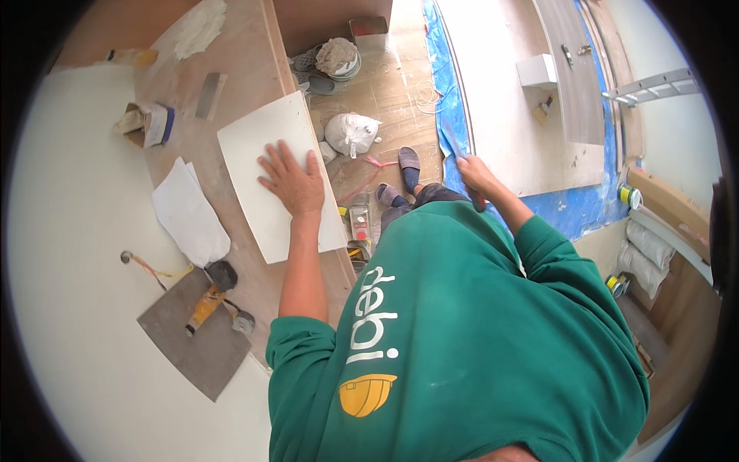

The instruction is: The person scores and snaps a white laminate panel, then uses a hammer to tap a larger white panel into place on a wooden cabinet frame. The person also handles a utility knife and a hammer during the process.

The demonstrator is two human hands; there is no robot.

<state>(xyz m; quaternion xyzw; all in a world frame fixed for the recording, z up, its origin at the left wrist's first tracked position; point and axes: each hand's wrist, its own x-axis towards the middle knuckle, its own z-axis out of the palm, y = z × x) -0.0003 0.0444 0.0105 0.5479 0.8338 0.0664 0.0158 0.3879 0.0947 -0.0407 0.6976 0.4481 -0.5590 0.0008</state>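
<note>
White tile [265, 154] at frame centre-left, overhanging the workbench [246, 54], is risking sliding because the left hand [292, 181] is pressing spread-fingered while the right hand [476, 175] is gripping a red-handled tool [464, 165].

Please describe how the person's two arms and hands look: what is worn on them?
Both arms wear a green sweatshirt with the sleeves pushed up, so the forearms are bare. The left sleeve bunches above the elbow; the right sleeve ends near mid-forearm. The left hand and right hand are bare, without gloves; no ring or watch is visible. The sweatshirt chest carries white lettering and a yellow helmet emblem.
</note>
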